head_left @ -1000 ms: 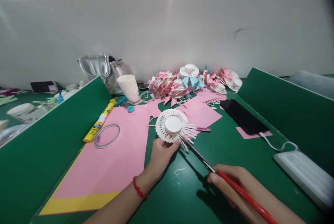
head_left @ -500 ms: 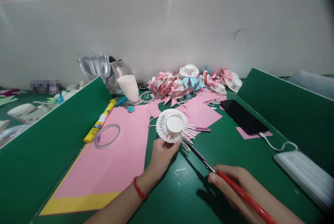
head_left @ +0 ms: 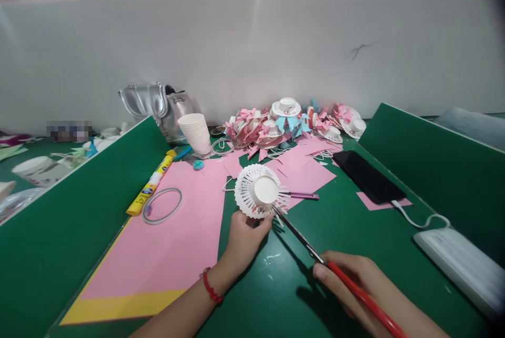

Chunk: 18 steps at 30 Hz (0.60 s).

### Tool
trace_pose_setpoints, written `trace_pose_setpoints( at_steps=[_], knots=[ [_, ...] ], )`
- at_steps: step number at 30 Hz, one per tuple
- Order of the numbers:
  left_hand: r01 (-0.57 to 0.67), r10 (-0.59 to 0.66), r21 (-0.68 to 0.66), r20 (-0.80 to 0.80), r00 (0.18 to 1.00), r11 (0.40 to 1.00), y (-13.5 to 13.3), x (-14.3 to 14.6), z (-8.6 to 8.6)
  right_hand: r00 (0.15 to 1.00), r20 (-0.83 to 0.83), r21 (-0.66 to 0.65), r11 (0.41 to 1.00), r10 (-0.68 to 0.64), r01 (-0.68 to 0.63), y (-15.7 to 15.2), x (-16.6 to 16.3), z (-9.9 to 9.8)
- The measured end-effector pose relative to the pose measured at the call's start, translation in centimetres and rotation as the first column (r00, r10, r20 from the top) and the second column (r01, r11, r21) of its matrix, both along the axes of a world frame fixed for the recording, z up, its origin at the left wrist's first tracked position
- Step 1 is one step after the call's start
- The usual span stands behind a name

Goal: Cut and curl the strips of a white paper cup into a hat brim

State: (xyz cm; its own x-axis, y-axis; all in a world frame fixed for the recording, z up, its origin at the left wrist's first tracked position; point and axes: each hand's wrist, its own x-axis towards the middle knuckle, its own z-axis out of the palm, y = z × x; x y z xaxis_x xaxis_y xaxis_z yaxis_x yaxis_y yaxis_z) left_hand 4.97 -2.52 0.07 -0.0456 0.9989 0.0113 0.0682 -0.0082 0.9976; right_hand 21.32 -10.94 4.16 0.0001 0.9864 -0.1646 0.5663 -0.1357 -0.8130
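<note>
My left hand (head_left: 248, 238), a red bracelet on its wrist, is closed on the near edge of a white paper cup (head_left: 265, 191) whose sides are slit into strips and spread out flat like a hat brim. Round the left the strip ends are folded into a looped rim; on the right a few strips stick out loose. My right hand (head_left: 351, 280) grips red-handled scissors (head_left: 313, 251). Their tips touch the strips at the cup's lower right, close to my left thumb. A purple pen-like tool (head_left: 302, 195) lies behind the cup's right side.
Pink paper (head_left: 173, 254) covers the left, with a glue stick (head_left: 152, 185) and a grey ring (head_left: 179, 204) on it. Stacked paper cups (head_left: 195, 133), a silver bag (head_left: 145, 104) and a pile of decorated cup hats (head_left: 264, 130) stand behind. A phone (head_left: 369, 176) and masks (head_left: 461, 264) lie right, between green dividers (head_left: 442, 164).
The cup has turned slightly in my left hand, and its loose strips on the right now reach out less far. The scissors have shifted a little with my right hand.
</note>
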Motion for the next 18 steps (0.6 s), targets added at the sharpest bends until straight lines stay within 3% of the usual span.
trace_pose_setpoints(
  at_steps=[10, 18],
  knots=[
    [0.004, -0.004, 0.012, 0.000, 1.000, 1.000, -0.2, 0.0, 0.3, 0.999, 0.000, -0.010, 0.999, 0.048, -0.048, 0.7, 0.7, 0.0],
    [0.062, -0.061, -0.027, 0.048, 0.997, 0.998, -0.1, -0.1, 0.3, 0.965, 0.024, -0.124, 0.959, 0.260, -0.255, 1.8, 2.1, -0.3]
  ],
)
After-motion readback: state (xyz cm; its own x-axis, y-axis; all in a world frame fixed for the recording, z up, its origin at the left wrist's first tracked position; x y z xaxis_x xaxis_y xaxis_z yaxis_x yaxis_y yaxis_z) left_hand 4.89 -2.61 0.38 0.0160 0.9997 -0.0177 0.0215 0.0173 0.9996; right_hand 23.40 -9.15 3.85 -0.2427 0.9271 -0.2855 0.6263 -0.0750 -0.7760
